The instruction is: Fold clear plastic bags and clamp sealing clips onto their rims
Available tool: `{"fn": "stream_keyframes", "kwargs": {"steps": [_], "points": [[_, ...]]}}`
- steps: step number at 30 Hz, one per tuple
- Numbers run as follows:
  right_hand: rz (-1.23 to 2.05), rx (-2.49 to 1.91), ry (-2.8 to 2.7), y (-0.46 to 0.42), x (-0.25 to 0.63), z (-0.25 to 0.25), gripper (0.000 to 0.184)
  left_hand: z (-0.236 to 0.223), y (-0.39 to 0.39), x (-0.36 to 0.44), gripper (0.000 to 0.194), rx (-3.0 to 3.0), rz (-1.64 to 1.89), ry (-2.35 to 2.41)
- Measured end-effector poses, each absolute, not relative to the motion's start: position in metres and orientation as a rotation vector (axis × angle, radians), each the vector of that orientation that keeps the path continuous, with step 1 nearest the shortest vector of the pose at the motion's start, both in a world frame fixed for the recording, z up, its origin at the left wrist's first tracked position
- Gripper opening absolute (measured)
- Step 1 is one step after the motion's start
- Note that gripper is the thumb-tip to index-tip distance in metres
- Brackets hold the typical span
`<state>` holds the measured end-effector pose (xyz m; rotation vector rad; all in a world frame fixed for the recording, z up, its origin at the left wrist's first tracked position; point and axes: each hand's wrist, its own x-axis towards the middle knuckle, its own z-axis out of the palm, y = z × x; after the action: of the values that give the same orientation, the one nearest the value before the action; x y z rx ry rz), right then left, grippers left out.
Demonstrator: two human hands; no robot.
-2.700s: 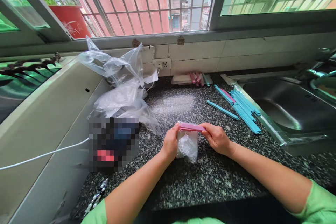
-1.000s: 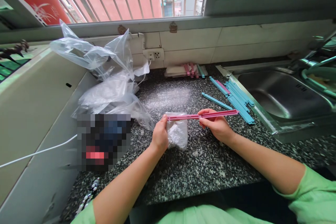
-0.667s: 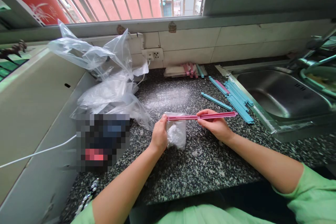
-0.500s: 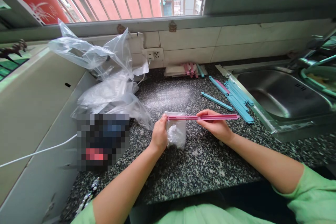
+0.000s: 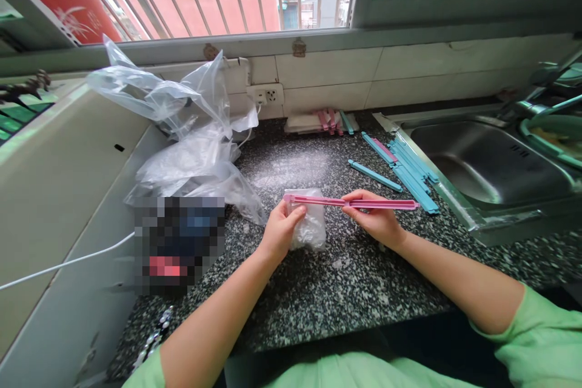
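Observation:
A small clear plastic bag (image 5: 310, 231) with crumpled whitish contents is held above the dark speckled counter. A pink bag clip (image 5: 316, 200), unfolded to its full length, lies across the top of the bag and stretches out to the right. My left hand (image 5: 278, 231) grips the bag's left edge, its thumb lying on the front just below the clip. With thumb and fingers my right hand (image 5: 373, 216) pinches the clip near its middle hinge. The fingers of my left hand are partly hidden behind the bag.
Several blue bag clips (image 5: 413, 185) lie beside the sink (image 5: 482, 160), a pink one among them. Clipped flat bags (image 5: 302, 123) rest by the wall. Loose plastic bags (image 5: 191, 157) pile up at left, behind a pixelated dark object (image 5: 182, 242) and a white cable (image 5: 68, 267).
The pink clip has gone from folded to stretched out straight. My left thumb has shifted off the clip's end down onto the bag. The view has turned slightly to the right.

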<state>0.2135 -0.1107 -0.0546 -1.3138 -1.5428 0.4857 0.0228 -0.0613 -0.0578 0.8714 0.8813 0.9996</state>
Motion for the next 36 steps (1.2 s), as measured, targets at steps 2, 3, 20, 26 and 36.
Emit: {"fn": "stream_keyframes", "kwargs": {"steps": [2, 3, 20, 26, 36], "points": [[0.476, -1.320, -1.508, -0.110, 0.215, -0.054, 0.017, -0.058, -0.060, 0.023, 0.030, 0.892, 0.977, 0.900], [0.469, -1.329, -1.480, -0.109, 0.217, -0.054, 0.017, -0.058, -0.060, 0.023, 0.029, 0.902, 0.970, 0.905], [0.512, -1.267, -1.553, -0.114, 0.209, -0.054, 0.011, -0.058, -0.072, 0.023, 0.038, 0.930, 0.729, 0.752], [0.515, -1.266, -1.550, -0.115, 0.211, -0.053, 0.011, -0.053, -0.071, 0.024, 0.040, 0.883, 0.702, 0.776], [0.525, -1.274, -1.625, -0.114, 0.210, -0.054, 0.009, -0.050, -0.069, 0.025, 0.039, 0.788, 0.749, 0.767]]}}
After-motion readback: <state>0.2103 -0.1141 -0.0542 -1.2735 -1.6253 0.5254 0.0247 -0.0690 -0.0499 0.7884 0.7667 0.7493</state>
